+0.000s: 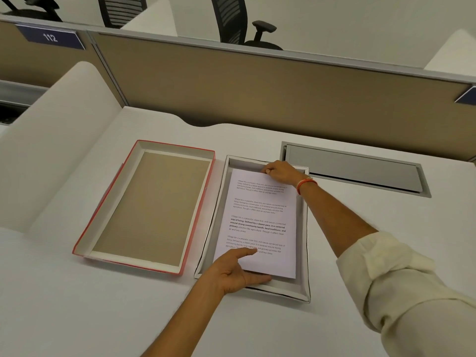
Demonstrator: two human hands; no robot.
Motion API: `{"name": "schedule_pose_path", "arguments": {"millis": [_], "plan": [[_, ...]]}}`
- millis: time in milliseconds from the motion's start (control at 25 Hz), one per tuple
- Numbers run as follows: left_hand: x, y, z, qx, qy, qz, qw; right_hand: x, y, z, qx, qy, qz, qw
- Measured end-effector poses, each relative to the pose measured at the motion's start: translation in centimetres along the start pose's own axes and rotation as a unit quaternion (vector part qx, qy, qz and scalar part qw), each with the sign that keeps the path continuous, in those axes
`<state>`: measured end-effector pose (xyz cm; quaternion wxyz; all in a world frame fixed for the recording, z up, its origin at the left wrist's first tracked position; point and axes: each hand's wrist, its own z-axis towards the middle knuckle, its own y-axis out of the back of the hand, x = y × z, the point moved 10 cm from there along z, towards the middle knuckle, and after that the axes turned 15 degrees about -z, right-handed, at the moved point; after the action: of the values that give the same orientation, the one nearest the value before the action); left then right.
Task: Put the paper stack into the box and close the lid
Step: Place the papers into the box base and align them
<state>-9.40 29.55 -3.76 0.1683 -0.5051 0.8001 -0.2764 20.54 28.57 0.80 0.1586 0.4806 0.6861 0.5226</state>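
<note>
A white paper stack (260, 220) with printed text lies inside the shallow white box (305, 253) in the middle of the desk. My left hand (231, 273) grips the stack's near left corner, thumb on top and fingers underneath. My right hand (279, 172) pinches the stack's far edge at the box's back wall. The red-edged lid (103, 210) lies upside down to the left of the box, its brown inside facing up.
A grey cable hatch (360, 168) is set into the white desk (103, 305) right of the box. A tan partition (257, 86) runs along the back, a white divider (64, 150) on the left. Office chairs stand beyond.
</note>
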Motion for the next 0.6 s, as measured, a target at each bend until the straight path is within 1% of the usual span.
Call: {"name": "schedule_pose_path", "arguments": {"millis": [160, 320, 400, 480, 560, 600], "plan": [[0.5, -0.6, -0.9, 0.028, 0.023, 0.004, 0.999, -0.1, 1.1, -1.0, -0.003, 0.003, -0.008, 1.000], [0.1, -1.3, -2.3, 0.044, 0.054, 0.041, 0.997, 0.3, 2.9, -2.6, -0.033, 0.002, 0.042, 0.999], [-0.7, -1.9, -3.3, 0.049, 0.047, 0.069, 0.995, 0.9, 3.4, -3.6, -0.048, 0.008, 0.071, 0.996], [-2.7, -2.3, -4.4, 0.045, -0.001, 0.113, 0.993, 2.2, 3.7, -4.8, -0.070, 0.019, 0.100, 0.992], [-6.4, -2.2, -5.5, 0.030, -0.100, 0.159, 0.982, 4.1, 3.3, -5.8, -0.087, 0.027, 0.139, 0.986], [-8.6, -2.2, -6.3, 0.028, -0.160, 0.180, 0.970, 5.3, 2.7, -6.3, -0.091, 0.033, 0.166, 0.981]]}}
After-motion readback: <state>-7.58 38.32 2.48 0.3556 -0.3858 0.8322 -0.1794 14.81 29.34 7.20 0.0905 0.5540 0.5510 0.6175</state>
